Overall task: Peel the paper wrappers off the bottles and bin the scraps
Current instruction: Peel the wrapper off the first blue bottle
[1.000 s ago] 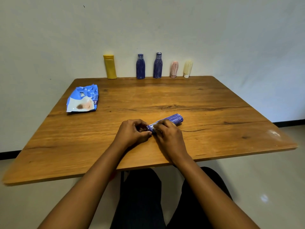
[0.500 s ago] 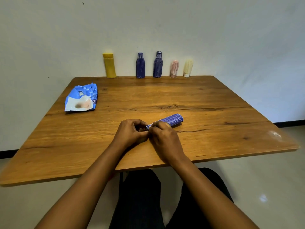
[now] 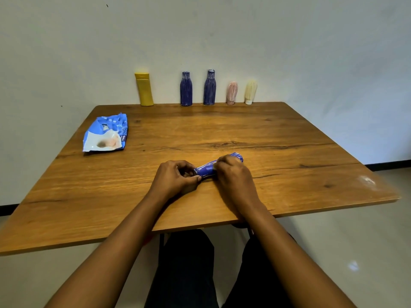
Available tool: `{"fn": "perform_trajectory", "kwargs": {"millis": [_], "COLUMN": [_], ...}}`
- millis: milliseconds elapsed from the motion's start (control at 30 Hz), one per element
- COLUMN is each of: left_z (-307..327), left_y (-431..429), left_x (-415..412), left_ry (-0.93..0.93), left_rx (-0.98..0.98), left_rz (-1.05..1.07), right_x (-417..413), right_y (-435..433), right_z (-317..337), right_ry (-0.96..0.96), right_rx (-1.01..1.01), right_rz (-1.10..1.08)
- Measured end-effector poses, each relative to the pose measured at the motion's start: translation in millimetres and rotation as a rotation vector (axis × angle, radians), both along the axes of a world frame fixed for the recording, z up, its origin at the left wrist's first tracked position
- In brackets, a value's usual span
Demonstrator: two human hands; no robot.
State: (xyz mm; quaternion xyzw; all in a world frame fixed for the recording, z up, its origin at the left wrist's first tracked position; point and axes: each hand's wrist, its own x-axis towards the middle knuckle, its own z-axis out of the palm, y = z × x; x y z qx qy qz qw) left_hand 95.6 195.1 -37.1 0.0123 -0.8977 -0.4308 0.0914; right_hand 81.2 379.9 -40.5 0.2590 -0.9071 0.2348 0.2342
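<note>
Head view: a person is working at a brown wooden table (image 3: 289,174), where a blue paper-wrapped bottle (image 3: 205,170) is lying on its side toward the table's front edge. The left hand (image 3: 173,177) is pinching the bottle's near end, and the right hand (image 3: 233,176) is curling over its body. A row of five upright bottles (image 3: 209,87) is standing along the table's far edge. A sharp pull risks shredding the paper into slivers, or sending the round bottle rolling off the table.

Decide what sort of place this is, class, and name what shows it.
Probably a plain indoor room set up for a tabletop task: a wooden table against a bare wall, wrapped bottles lined along its far edge, a shiny floor below.
</note>
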Motion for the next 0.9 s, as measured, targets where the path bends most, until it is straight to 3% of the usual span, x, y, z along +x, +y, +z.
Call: {"fn": "perform_trajectory", "kwargs": {"millis": [133,333,567,767,900], "left_z": [0.5,-0.6,0.6,1.0,1.0], "left_y": [2.3,2.5,2.1,2.0,2.7], "left_x": [-2.1,-3.1,-2.4,-2.6,-2.9], "left_ry": [0.0,-0.011,-0.005,-0.01,-0.011], "left_rx": [-0.011,-0.011,-0.014,-0.005,-0.002], "left_rz": [0.016,0.018,0.011,0.015,0.015], "right_x": [-22.4,3.1,-35.8,-5.4,-37.8], "right_y": [20.5,-7.5,30.6,4.4,36.1], "right_z": [4.1,1.6,1.2,-2.2,1.2], "right_ry": [-0.073,-0.074,-0.119,-0.065,-0.126], "right_rx": [-0.135,-0.046,-0.233,-0.052,-0.255], "right_rz": [-0.174,0.086,-0.179,0.06,-0.149]}}
